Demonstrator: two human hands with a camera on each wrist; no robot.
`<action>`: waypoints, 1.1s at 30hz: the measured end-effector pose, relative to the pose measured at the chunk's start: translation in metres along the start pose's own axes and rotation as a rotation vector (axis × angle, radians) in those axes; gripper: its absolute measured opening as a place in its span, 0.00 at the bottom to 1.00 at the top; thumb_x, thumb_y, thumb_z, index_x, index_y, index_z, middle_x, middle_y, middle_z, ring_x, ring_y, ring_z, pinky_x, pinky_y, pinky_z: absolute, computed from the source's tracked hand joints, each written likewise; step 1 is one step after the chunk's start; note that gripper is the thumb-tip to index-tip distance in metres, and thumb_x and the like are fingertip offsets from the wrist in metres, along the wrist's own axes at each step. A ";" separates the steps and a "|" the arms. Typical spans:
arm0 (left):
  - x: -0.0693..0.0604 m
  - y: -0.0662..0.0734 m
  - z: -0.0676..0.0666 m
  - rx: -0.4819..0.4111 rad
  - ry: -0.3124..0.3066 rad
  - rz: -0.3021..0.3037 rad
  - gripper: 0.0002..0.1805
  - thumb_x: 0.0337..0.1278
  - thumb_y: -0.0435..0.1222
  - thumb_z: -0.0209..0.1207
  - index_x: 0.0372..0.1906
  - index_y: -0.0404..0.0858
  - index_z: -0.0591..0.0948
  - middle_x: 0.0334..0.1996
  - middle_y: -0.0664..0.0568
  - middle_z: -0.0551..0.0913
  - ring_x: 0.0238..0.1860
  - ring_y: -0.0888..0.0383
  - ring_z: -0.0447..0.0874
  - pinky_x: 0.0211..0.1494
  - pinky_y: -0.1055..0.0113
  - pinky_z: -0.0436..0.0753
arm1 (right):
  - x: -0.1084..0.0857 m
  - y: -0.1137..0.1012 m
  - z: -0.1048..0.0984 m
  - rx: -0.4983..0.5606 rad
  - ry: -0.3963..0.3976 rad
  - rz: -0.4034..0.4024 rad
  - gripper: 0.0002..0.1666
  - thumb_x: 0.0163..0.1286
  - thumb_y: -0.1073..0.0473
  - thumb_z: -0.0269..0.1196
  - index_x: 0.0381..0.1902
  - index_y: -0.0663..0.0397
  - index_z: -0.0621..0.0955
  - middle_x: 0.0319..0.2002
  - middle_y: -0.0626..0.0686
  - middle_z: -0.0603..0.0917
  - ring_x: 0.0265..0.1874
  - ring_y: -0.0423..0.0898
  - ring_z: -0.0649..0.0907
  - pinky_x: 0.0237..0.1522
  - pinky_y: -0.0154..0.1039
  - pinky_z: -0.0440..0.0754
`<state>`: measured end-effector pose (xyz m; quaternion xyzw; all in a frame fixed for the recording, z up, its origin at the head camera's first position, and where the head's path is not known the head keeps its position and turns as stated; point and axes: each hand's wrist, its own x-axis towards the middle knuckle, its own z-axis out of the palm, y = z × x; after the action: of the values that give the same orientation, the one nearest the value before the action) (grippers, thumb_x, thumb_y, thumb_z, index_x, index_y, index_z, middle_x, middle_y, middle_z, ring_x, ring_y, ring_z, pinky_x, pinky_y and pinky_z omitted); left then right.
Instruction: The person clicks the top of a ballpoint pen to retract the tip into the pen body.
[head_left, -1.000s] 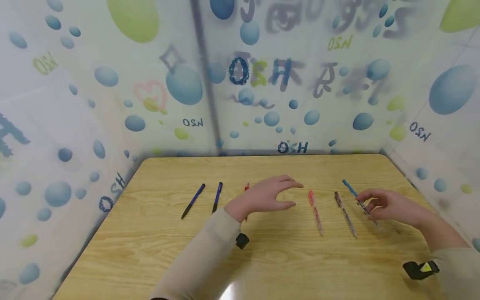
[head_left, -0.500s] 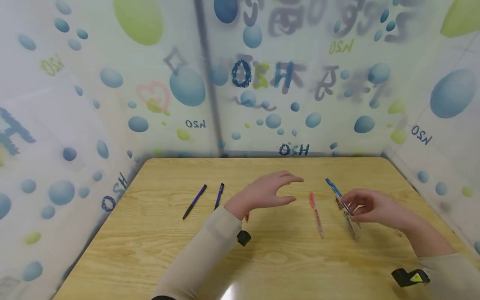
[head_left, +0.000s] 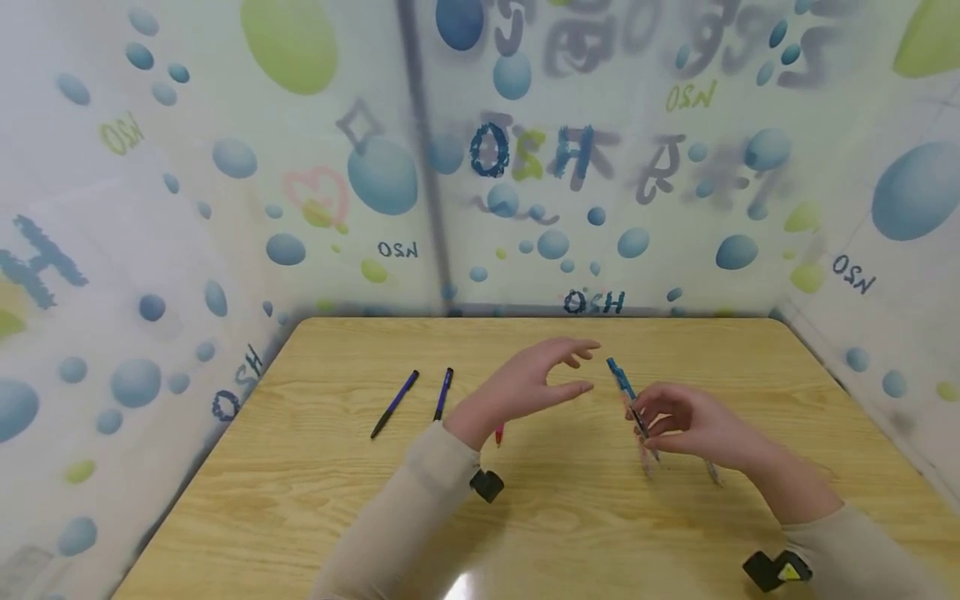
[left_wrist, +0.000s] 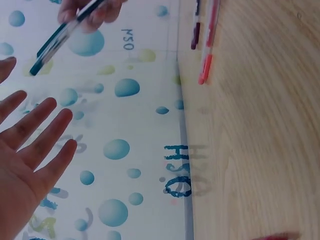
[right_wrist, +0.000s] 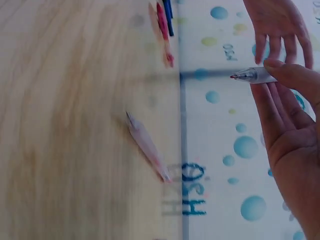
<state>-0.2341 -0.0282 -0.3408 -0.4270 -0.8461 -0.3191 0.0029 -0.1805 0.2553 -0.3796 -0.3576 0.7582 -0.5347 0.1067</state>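
Observation:
A clear-barrelled pen with a blue cap (head_left: 619, 377) is pinched between the thumb and fingers of my right hand (head_left: 697, 425), held above the table. In the right wrist view its pointed tip (right_wrist: 244, 75) sticks out past the thumb. My left hand (head_left: 528, 379) hovers to the left, fingers spread and holding nothing; its palm (left_wrist: 20, 170) shows in the left wrist view. Under the right hand lies a pink pen (left_wrist: 207, 65), partly covered in the head view. A dark brown pen (left_wrist: 195, 37) lies beside it. The left forearm and hand mostly hide a red pen (head_left: 499, 435).
Two blue-and-black pens (head_left: 395, 404) lie on the left part of the wooden table (head_left: 285, 500), the nearer-to-centre one partly behind the left sleeve. A patterned curtain (head_left: 525, 250) hangs behind the table and along both sides.
My right hand has carried the blue pen leftward, passing over the brown pen to above the pink one. My left hand has stayed nearly in place, its fingers shifting slightly.

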 end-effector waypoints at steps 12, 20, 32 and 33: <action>-0.009 0.009 0.012 -0.218 0.209 -0.046 0.22 0.65 0.44 0.61 0.61 0.43 0.73 0.47 0.57 0.83 0.48 0.66 0.80 0.53 0.65 0.79 | 0.025 -0.002 0.022 0.085 -0.029 -0.069 0.19 0.64 0.74 0.64 0.52 0.65 0.73 0.47 0.54 0.80 0.46 0.54 0.83 0.45 0.45 0.84; -0.015 0.010 0.020 -0.467 0.388 -0.057 0.21 0.61 0.35 0.65 0.58 0.43 0.75 0.39 0.53 0.84 0.38 0.63 0.84 0.44 0.67 0.83 | 0.039 -0.006 0.033 0.144 0.006 -0.106 0.19 0.64 0.76 0.63 0.51 0.67 0.72 0.49 0.55 0.80 0.47 0.52 0.83 0.46 0.45 0.84; -0.026 0.016 0.023 -0.700 0.475 -0.024 0.20 0.60 0.30 0.63 0.56 0.41 0.73 0.40 0.46 0.83 0.39 0.56 0.83 0.42 0.60 0.84 | 0.047 -0.013 0.044 0.165 0.016 -0.185 0.18 0.64 0.78 0.61 0.50 0.67 0.72 0.48 0.64 0.77 0.48 0.54 0.83 0.46 0.47 0.84; -0.027 0.016 0.023 -0.702 0.489 -0.016 0.20 0.60 0.29 0.63 0.56 0.41 0.73 0.39 0.45 0.83 0.39 0.56 0.83 0.42 0.59 0.84 | 0.048 -0.013 0.045 0.163 0.021 -0.185 0.18 0.64 0.78 0.61 0.50 0.67 0.72 0.48 0.64 0.77 0.48 0.53 0.83 0.46 0.47 0.84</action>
<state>-0.1992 -0.0279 -0.3574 -0.3071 -0.6638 -0.6797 0.0554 -0.1850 0.1886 -0.3754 -0.4107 0.6770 -0.6057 0.0777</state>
